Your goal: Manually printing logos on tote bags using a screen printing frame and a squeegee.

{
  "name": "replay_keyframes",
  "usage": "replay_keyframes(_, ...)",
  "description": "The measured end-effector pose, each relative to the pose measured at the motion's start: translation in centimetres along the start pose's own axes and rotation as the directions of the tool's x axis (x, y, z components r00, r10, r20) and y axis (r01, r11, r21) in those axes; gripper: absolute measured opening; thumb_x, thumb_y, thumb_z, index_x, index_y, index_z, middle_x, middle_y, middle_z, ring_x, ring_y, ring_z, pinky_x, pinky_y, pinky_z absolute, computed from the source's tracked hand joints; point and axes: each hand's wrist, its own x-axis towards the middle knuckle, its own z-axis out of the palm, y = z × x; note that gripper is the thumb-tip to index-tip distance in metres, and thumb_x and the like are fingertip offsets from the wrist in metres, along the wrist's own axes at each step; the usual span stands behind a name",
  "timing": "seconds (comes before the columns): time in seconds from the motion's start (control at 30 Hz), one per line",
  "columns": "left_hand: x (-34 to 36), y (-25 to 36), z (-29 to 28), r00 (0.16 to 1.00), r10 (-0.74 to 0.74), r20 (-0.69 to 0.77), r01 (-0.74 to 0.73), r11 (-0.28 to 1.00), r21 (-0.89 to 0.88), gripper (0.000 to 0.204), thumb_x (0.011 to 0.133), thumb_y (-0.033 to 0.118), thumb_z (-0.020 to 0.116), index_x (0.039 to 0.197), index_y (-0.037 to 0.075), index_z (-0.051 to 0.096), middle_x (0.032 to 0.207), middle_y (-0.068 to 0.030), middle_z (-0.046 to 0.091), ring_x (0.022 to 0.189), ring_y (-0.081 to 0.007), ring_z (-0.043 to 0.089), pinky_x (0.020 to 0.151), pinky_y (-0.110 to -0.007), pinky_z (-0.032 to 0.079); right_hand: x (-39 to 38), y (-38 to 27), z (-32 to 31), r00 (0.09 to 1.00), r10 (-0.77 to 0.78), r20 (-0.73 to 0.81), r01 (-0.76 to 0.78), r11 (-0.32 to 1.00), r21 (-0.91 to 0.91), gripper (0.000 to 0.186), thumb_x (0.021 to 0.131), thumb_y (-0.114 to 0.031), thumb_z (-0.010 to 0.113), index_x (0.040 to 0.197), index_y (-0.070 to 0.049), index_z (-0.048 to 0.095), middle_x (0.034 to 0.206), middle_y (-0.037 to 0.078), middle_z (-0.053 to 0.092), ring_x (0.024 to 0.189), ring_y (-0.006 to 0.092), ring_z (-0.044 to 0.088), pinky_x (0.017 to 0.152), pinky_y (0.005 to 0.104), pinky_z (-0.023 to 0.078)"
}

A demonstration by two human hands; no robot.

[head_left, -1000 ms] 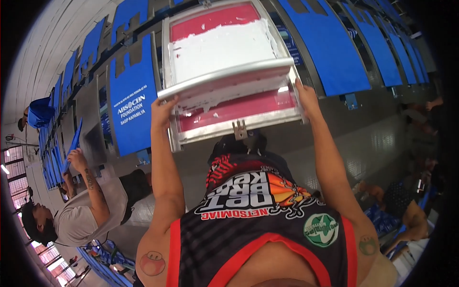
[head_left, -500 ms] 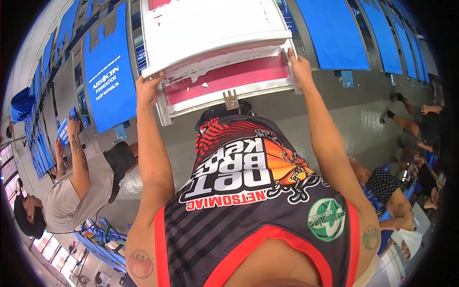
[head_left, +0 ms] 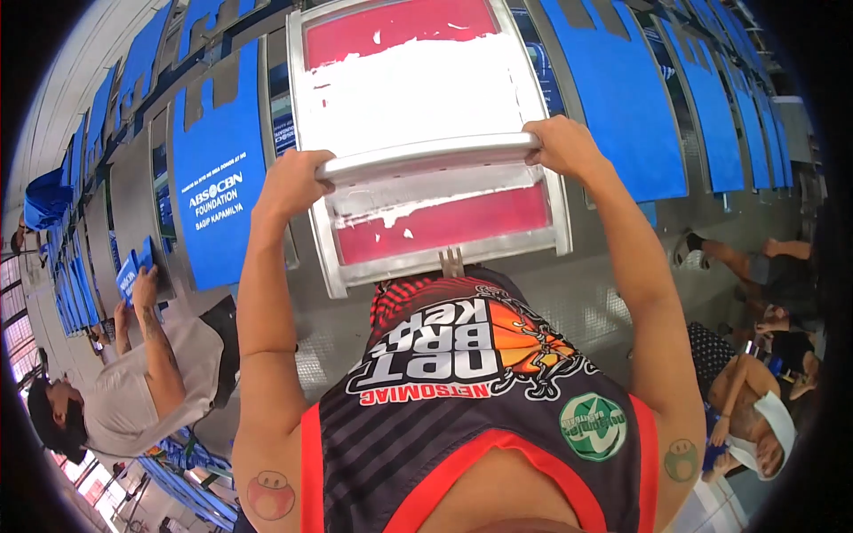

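My left hand (head_left: 298,182) is closed on the left end of a long metal squeegee (head_left: 425,149), and my right hand (head_left: 564,151) grips its right end. The bar lies crosswise over a metal-framed printing screen (head_left: 296,89) with red mesh (head_left: 440,216). Thick white ink (head_left: 409,89) covers much of the mesh above the bar, with smeared streaks below it. A metal clamp (head_left: 451,260) sits at the middle of the frame's near edge, just in front of my body.
Blue fabric panels (head_left: 613,107) lie on rows of grey boards to both sides, one with white print (head_left: 222,240). At left, a co-worker (head_left: 133,400) in grey handles a small blue piece (head_left: 133,275). Several other people (head_left: 746,400) sit or crouch at right.
Both my hands have shifted their hold from lower beside the bar's ends to higher over them. The screen first rose in view, then came back down. The left co-worker's hands have moved lower.
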Motion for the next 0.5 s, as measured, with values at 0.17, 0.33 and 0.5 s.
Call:
replay_keyframes(0.17,8.3,-2.7,-1.8,0.926,0.042,-0.376,-0.026,0.998,0.050,0.037,0.072,0.008,0.069,0.108,0.016,0.068,0.091,-0.0178,0.067,0.087,-0.0351,0.064,0.076,-0.042,0.051,8.2,1.7,-0.7,0.864,-0.022,-0.503,0.059,0.997,0.058,0.024,0.074,-0.010,0.065,0.098,-0.011,0.065,0.090,0.009,0.066,0.086,0.0306,0.063,0.073,0.0417,0.050)
replay_keyframes(0.33,8.3,-4.5,7.6,0.814,0.232,-0.533,-0.079,0.952,0.294,0.029,0.069,-0.004,0.058,0.095,0.008,0.061,0.092,-0.0101,0.066,0.080,-0.0296,0.060,0.078,-0.037,0.047,10.1,1.4,5.5,0.834,-0.100,-0.542,0.022,0.989,-0.148,0.024,0.068,-0.003,0.064,0.091,-0.008,0.061,0.087,0.008,0.061,0.086,0.0285,0.060,0.072,0.0401,0.050)
replay_keyframes(0.5,-2.3,0.9,3.7,0.914,0.112,-0.390,-0.079,0.992,0.101,0.036,0.067,-0.005,0.058,0.100,0.007,0.065,0.095,-0.0110,0.067,0.089,-0.0312,0.061,0.077,-0.037,0.048,-0.9,-0.1,2.7,0.922,-0.095,-0.374,0.107,0.994,0.010,0.028,0.065,0.000,0.062,0.092,-0.009,0.061,0.086,0.008,0.061,0.086,0.0283,0.060,0.071,0.0394,0.051)
